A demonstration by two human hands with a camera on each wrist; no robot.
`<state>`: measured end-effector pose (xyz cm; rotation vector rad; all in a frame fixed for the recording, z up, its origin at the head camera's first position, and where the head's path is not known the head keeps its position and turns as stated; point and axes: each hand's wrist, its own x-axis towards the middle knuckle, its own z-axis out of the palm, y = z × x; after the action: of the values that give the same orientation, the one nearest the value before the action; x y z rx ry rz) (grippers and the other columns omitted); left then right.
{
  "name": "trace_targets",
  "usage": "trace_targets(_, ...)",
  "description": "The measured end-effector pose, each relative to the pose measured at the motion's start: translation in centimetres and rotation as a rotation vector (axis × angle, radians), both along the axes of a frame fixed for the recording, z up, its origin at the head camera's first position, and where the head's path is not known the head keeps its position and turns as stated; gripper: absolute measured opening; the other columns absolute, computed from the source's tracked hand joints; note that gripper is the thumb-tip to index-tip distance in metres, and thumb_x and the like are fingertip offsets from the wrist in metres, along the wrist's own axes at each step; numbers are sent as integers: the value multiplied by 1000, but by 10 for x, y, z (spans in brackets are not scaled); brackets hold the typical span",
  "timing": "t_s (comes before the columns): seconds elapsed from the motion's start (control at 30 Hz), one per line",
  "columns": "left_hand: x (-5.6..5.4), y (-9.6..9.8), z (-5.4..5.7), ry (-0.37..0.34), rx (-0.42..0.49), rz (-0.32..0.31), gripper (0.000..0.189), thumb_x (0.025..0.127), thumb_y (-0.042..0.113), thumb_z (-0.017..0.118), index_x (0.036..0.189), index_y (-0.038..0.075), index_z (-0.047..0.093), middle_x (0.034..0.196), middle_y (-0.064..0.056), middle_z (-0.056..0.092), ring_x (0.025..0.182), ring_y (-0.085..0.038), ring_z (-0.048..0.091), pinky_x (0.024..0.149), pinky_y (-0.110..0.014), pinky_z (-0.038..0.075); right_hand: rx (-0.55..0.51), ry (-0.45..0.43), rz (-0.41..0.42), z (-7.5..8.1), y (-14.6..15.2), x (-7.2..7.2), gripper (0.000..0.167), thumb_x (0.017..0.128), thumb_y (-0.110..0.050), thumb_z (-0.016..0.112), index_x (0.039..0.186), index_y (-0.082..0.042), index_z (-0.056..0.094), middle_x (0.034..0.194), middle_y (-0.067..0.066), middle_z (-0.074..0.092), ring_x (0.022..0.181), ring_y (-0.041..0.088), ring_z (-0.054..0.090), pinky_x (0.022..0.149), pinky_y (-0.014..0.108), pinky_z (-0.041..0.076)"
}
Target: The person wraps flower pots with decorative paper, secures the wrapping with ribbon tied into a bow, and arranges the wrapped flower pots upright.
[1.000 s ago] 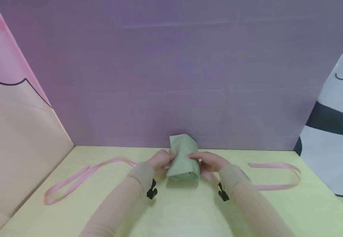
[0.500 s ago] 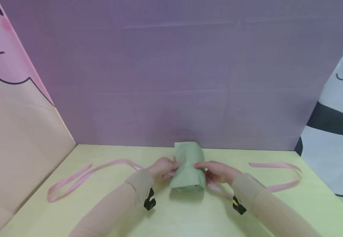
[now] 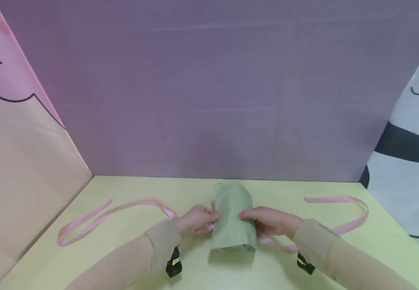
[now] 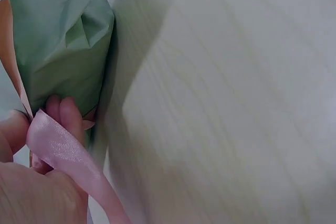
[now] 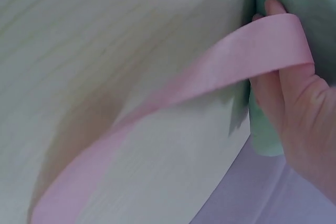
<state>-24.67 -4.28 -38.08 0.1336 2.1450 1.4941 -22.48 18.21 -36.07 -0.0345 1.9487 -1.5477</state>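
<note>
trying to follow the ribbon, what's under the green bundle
The table is below. Ribbon shows at the left hand and right hand, either side; the bundle hides whether it crosses beneath.

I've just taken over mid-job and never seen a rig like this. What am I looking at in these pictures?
There is no robot here, just a person's bare hands. The wide picture comes from a camera on the head, looking forward and down; the two close ones come from cameras on the wrists. The left hand and right hand grip opposite sides of a green wrapped bundle. Pink ribbon curves across the pale table on both sides and runs up to each hand; whether it is one piece is hidden. Behind stands a purple backdrop.
</note>
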Motion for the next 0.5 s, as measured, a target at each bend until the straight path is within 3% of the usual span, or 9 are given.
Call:
trace_targets(0.33, 11, -2, 1, -53, 51, -69, 31, 94, 24, 58, 66, 13, 54, 56, 7, 48, 47, -3, 37, 46, -12, 34, -15, -22, 86, -3, 10, 7, 63, 89, -33, 61, 126, 14, 40, 111, 20, 59, 95, 24, 62, 88, 40, 53)
trace_targets(0.5, 16, -1, 2, -55, 83, -111, 26, 94, 22, 58, 71, 10, 58, 56, 6, 47, 47, -2, 37, 46, -12, 34, 26, -4, 67, -1, 12, 17, 61, 88, -32, 59, 126, 12, 39, 105, 19, 60, 89, 23, 61, 79, 35, 55)
